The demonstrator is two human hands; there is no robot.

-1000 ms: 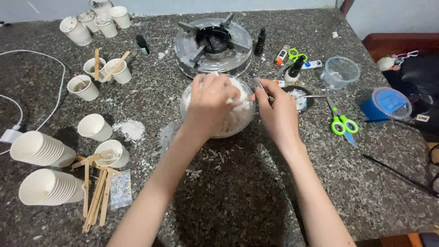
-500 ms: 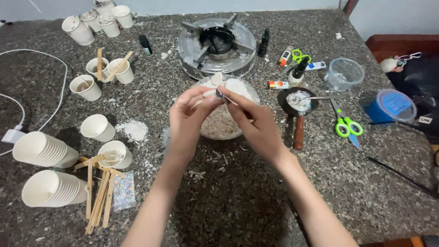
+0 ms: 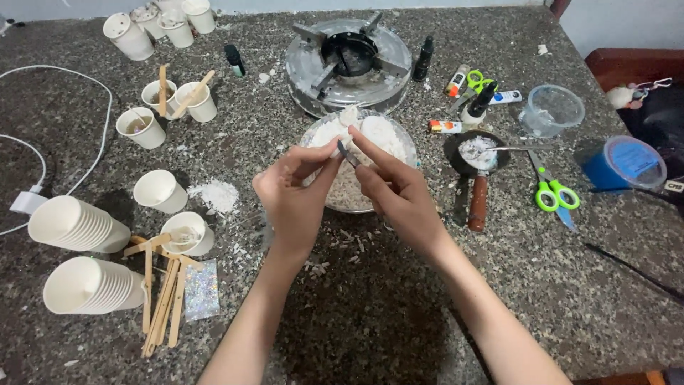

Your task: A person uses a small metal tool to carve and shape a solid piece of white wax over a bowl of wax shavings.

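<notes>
A clear glass bowl (image 3: pixel 401 140) full of white wax flakes sits in the middle of the dark stone counter, just in front of a small gas burner (image 3: pixel 348 60). Over the bowl, my left hand (image 3: pixel 296 199) pinches a white wax chunk (image 3: pixel 347 120) at its fingertips. My right hand (image 3: pixel 395 189) grips a small dark metal blade (image 3: pixel 348 152) pressed against that chunk. Both hands meet above the bowl's near left side and hide part of it.
Left: two lying stacks of paper cups (image 3: pixel 78 224), loose cups (image 3: pixel 162 191), wooden sticks (image 3: pixel 162 296), a white cable (image 3: pixel 43 167). Right: a small black pan with a spoon (image 3: pixel 476 155), green scissors (image 3: pixel 550 189), a clear cup (image 3: pixel 552 109), a blue-lidded tub (image 3: pixel 623 164). Small bottles stand beside the burner.
My hands rose from inside the bowl and came together above it. The left hand now holds a wax chunk up, and the right hand brings the blade against it.
</notes>
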